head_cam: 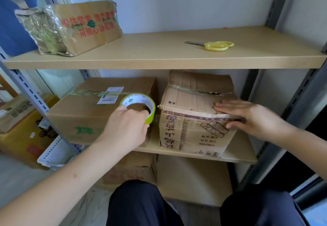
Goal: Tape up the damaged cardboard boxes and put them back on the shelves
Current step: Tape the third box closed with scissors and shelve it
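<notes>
L hand (123,128) hides tape roll (138,106) lower rim.

A torn brown cardboard box (194,119) stands on the middle shelf (238,156), a green-rimmed tape roll (139,107) beside it.

We read red Chinese characters, with a green emblem between them, on the front of the tape-wrapped box (83,25) on the upper shelf; the lower row includes 用细心. The box on the middle shelf, right (196,128), carries upside-down purple Chinese characters, a strip of Latin capitals too blurred to read, and a drawn cylinder motif. The box on the middle shelf, left (99,108), bears a white barcode shipping label (110,95), illegible, and a green mark. The tape roll (138,106) core shows a small green logo.
</notes>
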### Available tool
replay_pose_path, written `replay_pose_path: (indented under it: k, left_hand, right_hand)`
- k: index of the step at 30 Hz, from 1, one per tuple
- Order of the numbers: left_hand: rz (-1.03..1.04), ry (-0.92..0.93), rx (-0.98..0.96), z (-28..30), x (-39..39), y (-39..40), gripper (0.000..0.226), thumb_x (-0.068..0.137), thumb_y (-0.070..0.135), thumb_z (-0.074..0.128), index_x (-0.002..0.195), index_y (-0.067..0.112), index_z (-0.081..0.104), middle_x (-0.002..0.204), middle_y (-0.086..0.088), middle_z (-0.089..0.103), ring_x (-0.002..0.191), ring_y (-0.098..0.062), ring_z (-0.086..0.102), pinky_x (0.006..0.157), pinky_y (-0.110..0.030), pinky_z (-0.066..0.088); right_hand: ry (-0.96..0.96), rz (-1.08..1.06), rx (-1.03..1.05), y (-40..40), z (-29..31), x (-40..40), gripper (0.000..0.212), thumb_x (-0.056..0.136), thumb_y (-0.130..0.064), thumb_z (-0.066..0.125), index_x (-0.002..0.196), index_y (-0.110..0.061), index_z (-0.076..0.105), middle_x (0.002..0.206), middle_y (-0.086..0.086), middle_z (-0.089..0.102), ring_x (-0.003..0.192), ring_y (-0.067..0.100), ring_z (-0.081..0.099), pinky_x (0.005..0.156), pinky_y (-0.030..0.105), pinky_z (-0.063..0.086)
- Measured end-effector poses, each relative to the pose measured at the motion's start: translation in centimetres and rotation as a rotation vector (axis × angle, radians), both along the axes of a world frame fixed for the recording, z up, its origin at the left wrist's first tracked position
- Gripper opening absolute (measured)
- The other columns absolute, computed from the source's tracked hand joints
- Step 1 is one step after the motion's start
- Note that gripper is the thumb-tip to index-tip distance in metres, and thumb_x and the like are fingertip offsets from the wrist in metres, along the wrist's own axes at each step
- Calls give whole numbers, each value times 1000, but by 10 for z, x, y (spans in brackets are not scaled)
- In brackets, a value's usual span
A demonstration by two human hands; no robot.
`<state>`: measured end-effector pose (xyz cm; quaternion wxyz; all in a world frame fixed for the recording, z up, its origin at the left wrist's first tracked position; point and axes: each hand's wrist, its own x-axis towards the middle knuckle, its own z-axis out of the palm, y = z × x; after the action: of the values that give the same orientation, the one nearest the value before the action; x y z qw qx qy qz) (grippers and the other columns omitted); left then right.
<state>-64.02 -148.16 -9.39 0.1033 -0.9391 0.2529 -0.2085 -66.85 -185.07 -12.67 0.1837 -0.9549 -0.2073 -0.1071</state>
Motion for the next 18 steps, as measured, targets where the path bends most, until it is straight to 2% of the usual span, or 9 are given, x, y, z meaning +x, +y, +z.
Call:
replay_pose_path:
  k: [2,4,10,12,14,15,16,17,18]
  left_hand:
    - [131,67,32,-1,10,3,26,97,49,52,97,24,61,78,1,67,74,-26,57,82,-32,43]
    - [145,78,63,-8,21,4,32,99,52,45,101,24,62,81,2,68,79,-25,62,89,-32,43]
    - [66,125,-14,-13,28,-17,29,97,52,49,88,26,60,74,2,62,79,-27,61,87,-35,43]
    - [-12,171,-26,-12,21,-34,33,97,51,50,78,24,53,66,5,50,72,-25,53,74,-33,43]
    - [-85,234,-16,-14,12,-52,36,98,50,49,76,21,53,64,5,46,64,-23,47,55,-28,33]
    - [-110,272,-20,-17,8,-59,37,99,48,48,79,18,57,67,3,49,64,-23,48,50,-28,29]
    - [-126,311,-39,-20,4,-66,36,100,44,47,84,15,60,72,1,53,66,-23,51,50,-29,31]
    - [-139,347,-67,-23,0,-72,35,101,40,46,88,12,62,78,-2,58,71,-24,55,53,-30,39]
    - [-153,369,-92,-26,-3,-78,33,101,35,44,91,10,63,84,-5,62,76,-26,60,60,-32,46]
  right_hand:
    - [11,15,-28,8,2,5,71,80,-23,78,139,-41,44,145,-23,44,140,2,34,119,28,19]
    - [17,33,-15,11,3,10,72,79,-22,78,138,-42,43,143,-24,44,140,2,35,119,31,20]
    - [30,83,78,-9,2,11,71,72,-14,81,134,-35,54,138,-25,51,137,0,41,119,41,26]
    - [-17,62,14,-19,4,7,73,67,-3,84,130,-30,58,135,-16,57,134,7,48,117,49,24]
    - [-44,-13,-118,-26,13,4,73,66,9,82,125,-29,61,131,-9,61,130,20,53,115,55,25]
    - [26,-82,-186,-24,22,2,69,73,8,77,123,-36,60,132,-12,60,132,23,51,116,53,27]
    - [130,-182,-269,-16,35,1,57,82,-3,70,117,-45,59,131,-17,59,132,22,51,116,50,32]
    - [199,-263,-335,-3,46,1,34,89,-20,61,108,-48,60,126,-21,60,125,18,56,113,45,39]
    - [249,-299,-359,17,54,2,18,92,-38,50,104,-45,62,120,-22,63,114,10,60,107,41,44]
